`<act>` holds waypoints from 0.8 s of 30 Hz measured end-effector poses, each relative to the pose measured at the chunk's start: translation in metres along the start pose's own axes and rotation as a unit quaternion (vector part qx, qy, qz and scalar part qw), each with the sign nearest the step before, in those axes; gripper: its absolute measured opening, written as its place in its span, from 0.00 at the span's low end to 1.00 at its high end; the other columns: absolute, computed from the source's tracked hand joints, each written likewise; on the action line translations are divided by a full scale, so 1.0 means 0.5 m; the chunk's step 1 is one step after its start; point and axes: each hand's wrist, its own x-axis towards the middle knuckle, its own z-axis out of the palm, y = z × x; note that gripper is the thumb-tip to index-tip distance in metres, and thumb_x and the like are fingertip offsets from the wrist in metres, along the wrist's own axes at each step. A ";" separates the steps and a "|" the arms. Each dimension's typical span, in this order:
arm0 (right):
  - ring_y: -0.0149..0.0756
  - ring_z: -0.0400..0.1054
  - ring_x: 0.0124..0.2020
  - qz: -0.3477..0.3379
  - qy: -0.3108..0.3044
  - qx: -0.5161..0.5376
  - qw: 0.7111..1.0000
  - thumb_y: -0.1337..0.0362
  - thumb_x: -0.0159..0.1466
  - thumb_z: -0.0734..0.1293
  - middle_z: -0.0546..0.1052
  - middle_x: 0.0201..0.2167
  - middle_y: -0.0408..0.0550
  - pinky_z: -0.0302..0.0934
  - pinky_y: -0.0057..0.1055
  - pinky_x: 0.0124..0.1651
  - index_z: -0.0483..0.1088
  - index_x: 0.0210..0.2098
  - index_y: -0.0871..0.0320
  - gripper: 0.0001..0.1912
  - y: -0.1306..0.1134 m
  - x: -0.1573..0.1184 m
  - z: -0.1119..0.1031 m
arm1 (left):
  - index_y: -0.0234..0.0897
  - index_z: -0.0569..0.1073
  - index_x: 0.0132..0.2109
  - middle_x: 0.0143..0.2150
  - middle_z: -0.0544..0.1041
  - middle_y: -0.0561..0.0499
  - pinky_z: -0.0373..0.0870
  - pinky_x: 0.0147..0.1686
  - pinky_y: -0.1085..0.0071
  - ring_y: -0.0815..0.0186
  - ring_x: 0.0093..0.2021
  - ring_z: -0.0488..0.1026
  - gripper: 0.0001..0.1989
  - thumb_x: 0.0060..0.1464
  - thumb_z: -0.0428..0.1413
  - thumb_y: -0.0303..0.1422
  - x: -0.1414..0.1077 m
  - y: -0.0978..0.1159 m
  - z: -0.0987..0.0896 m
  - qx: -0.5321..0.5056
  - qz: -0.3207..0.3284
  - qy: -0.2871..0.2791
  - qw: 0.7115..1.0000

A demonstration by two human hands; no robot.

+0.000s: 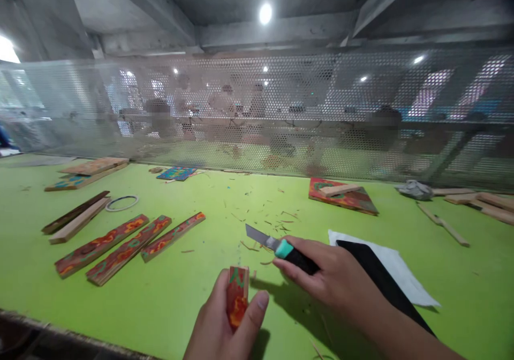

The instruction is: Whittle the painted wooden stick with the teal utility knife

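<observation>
In my left hand is a small painted wood block, red-brown with green and orange marks. The fingers wrap round its sides and its top end points away from me. My right hand grips a utility knife with a black and teal handle. Its blade is out and points to the upper left, apart from the block. Thin wood shavings lie scattered beyond the blade. Several painted wood strips lie to the left of my hands.
A perforated metal screen stands along the far edge of the green table. A painted board with a plain stick lies at the back right. White paper and a black flat piece lie beside my right arm. A tape ring lies left.
</observation>
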 end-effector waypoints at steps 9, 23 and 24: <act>0.42 0.79 0.33 -0.017 -0.109 0.073 0.991 0.49 0.71 0.70 0.86 0.35 0.50 0.68 0.32 0.37 0.82 0.44 0.55 0.16 -0.027 0.010 -0.023 | 0.36 0.48 0.72 0.24 0.75 0.60 0.66 0.24 0.73 0.66 0.20 0.70 0.53 0.57 0.64 0.63 0.008 -0.023 -0.012 -0.193 -0.128 -0.146 0.962; 0.34 0.68 0.29 -0.066 -0.244 0.085 0.964 0.46 0.71 0.71 0.78 0.29 0.42 0.55 0.28 0.32 0.79 0.38 0.55 0.18 -0.022 0.007 -0.028 | 0.42 0.61 0.60 0.37 0.81 0.55 0.70 0.26 0.75 0.71 0.24 0.77 0.44 0.49 0.74 0.57 0.012 -0.019 -0.016 -0.298 -0.126 -0.184 0.928; 0.34 0.68 0.29 -0.070 -0.244 0.081 0.964 0.47 0.71 0.71 0.79 0.29 0.42 0.54 0.28 0.32 0.79 0.37 0.55 0.17 -0.021 0.006 -0.027 | 0.42 0.61 0.60 0.37 0.81 0.55 0.70 0.26 0.75 0.72 0.24 0.76 0.45 0.48 0.75 0.57 0.011 -0.018 -0.016 -0.295 -0.129 -0.179 0.929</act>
